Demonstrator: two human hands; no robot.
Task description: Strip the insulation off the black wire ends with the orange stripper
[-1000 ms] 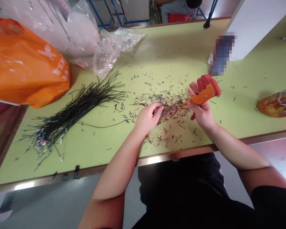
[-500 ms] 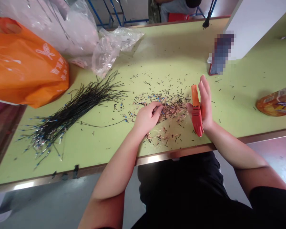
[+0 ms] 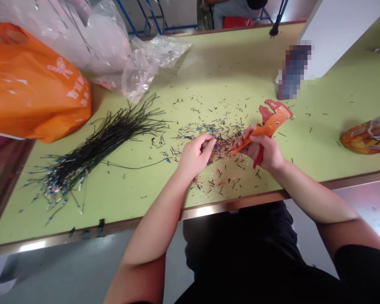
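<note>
My right hand [image 3: 267, 152] is wrapped round the handles of an orange and red wire stripper [image 3: 277, 119], whose jaws point up and away from me. My left hand [image 3: 194, 156] rests on the table in a closed pinch; anything between its fingertips is too small to make out. Under and between both hands lies a litter of copper strands and short black wire offcuts [image 3: 224, 145], with a few blue bits among them. To the left is a thick bundle of black wires [image 3: 104, 137], many with blue tips at the near end. A single wire [image 3: 139, 167] trails from it toward my left wrist.
An orange bag [image 3: 34, 80] and clear plastic bags [image 3: 142, 67] stand at the back left. A phone [image 3: 294, 71], blurred out, leans on a white panel [image 3: 338, 38]. A bottle-like orange container [image 3: 369, 135] lies at the right. Across the table a person [image 3: 231, 14] is partly visible.
The wire stripper has turned in my right hand, from upright against an open palm to slanting right with fingers closed round its handles. My left hand has hardly moved.
</note>
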